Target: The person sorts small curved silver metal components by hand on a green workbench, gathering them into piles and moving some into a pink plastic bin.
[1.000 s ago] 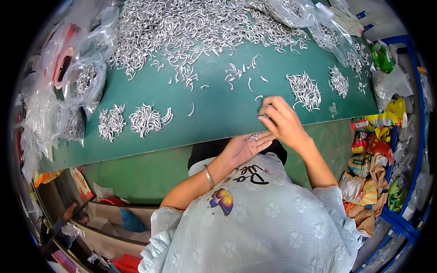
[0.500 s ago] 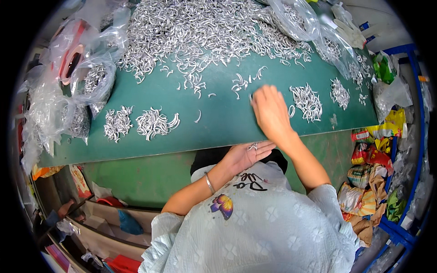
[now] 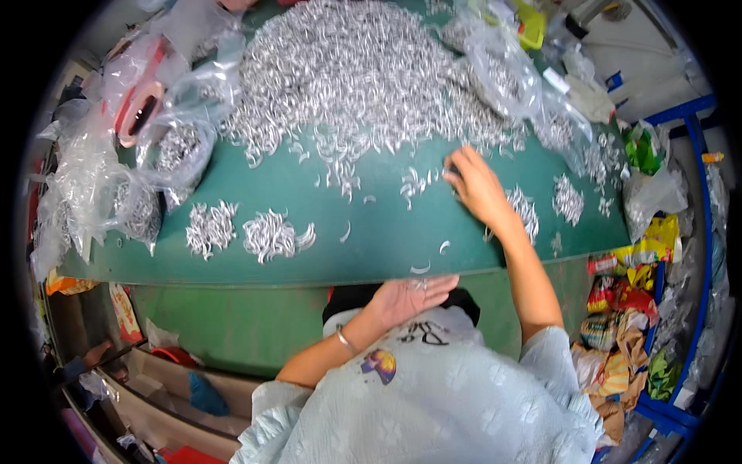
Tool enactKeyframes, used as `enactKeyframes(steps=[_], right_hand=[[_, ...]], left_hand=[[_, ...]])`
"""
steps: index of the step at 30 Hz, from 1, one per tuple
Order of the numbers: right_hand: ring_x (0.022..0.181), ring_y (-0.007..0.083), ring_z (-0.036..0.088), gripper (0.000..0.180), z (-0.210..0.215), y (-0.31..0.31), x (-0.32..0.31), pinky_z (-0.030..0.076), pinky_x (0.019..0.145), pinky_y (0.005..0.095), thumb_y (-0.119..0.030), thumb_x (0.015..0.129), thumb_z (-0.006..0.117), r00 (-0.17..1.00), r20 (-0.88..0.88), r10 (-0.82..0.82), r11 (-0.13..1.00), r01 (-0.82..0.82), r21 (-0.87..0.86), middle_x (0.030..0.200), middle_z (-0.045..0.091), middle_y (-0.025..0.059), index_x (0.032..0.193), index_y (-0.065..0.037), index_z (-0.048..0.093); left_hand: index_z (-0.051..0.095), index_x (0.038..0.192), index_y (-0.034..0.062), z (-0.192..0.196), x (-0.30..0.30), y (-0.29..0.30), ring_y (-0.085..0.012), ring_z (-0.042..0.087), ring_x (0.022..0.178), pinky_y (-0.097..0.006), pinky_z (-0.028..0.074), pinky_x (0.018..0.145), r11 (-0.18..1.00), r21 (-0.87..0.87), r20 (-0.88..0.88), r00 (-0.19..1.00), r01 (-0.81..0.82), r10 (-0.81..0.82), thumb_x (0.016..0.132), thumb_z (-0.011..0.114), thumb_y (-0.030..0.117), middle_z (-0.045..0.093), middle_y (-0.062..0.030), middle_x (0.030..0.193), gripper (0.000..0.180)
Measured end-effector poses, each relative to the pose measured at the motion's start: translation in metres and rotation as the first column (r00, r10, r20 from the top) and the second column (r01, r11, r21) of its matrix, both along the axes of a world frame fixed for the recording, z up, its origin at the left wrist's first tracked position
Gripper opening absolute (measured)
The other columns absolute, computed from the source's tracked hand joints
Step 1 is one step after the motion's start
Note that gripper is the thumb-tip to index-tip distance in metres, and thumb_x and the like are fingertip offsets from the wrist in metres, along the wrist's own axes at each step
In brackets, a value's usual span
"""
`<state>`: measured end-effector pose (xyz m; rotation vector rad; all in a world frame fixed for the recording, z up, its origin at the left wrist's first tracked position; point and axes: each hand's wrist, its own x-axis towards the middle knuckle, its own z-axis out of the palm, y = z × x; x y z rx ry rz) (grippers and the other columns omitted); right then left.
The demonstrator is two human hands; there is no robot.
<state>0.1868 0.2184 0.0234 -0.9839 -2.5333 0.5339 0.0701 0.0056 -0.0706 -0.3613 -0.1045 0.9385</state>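
Observation:
My left hand (image 3: 410, 298) lies palm up with fingers stretched out, just at the near edge of the green table (image 3: 417, 220). A small shiny piece (image 3: 419, 284) rests on it. My right hand (image 3: 478, 189) reaches over the table, fingers curled and fingertips drawn together beside a few loose curved silver pieces (image 3: 412, 184); what they pinch is hidden. Two single pieces, one a curved silver piece (image 3: 420, 269), lie between my hands near the edge. Partly behind my right wrist is a small silver heap (image 3: 522, 210).
A large mound of silver pieces (image 3: 340, 77) covers the far table. Small sorted heaps (image 3: 270, 236) sit along the near left, another heap (image 3: 568, 199) at right. Clear plastic bags (image 3: 182, 151) flank both sides. A blue rack (image 3: 699, 193) stands right, drawers (image 3: 182, 387) lower left.
My right hand has shifted slightly up and to the right. Two silver pieces now lie near the table edge where none showed before. The whole view has moved a little.

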Motion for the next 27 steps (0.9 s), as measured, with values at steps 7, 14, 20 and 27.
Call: enactKeyframes(steps=[7,14,20,27], right_hand=[[0.082,0.0388,0.054,0.022,0.006,0.005,-0.004,0.044,0.071,0.0439,-0.008,0.084,0.068,0.995,0.097,0.031,0.998,-0.026,-0.052,0.091,0.053,0.0157,0.094,-0.002,0.05],[0.07,0.0349,0.058,0.018,0.005,0.008,0.002,0.046,0.064,0.0407,-0.005,0.082,0.07,0.997,-0.083,0.01,0.978,-0.027,-0.205,0.079,0.057,0.0175,0.086,0.001,0.054],[0.064,0.0167,0.055,0.016,0.044,-0.066,0.001,0.044,0.058,0.0316,-0.006,0.082,0.073,0.951,-0.181,0.25,0.846,-0.306,-0.437,0.072,0.056,0.0081,0.085,0.0,0.058],[0.075,0.0235,0.06,0.012,0.035,-0.068,-0.011,0.049,0.07,0.0345,-0.006,0.084,0.068,0.938,-0.254,0.235,0.876,-0.318,-0.364,0.088,0.063,0.0094,0.093,-0.001,0.063]], left_hand=[[0.035,0.14,-0.0129,0.016,-0.006,0.003,-0.0316,0.047,0.132,-0.04,0.043,0.108,0.996,-0.032,-0.348,0.933,0.087,-0.092,0.103,0.038,0.021,0.043,-0.0262,0.143,0.05],[0.036,0.14,-0.0113,0.016,-0.003,0.003,-0.03,0.049,0.131,-0.041,0.043,0.108,0.997,-0.023,-0.374,0.924,0.074,-0.077,0.104,0.035,0.025,0.046,-0.0256,0.141,0.051],[0.033,0.141,-0.0123,0.011,-0.003,-0.002,-0.0365,0.042,0.135,-0.048,0.037,0.112,0.998,0.07,-0.229,0.973,0.003,0.013,0.102,0.037,0.028,0.04,-0.0275,0.145,0.056],[0.019,0.144,-0.0153,0.017,-0.007,-0.002,-0.0431,0.029,0.141,-0.055,0.031,0.113,0.972,-0.233,0.207,0.978,0.015,0.034,0.101,0.035,0.023,0.025,-0.034,0.15,0.06]])
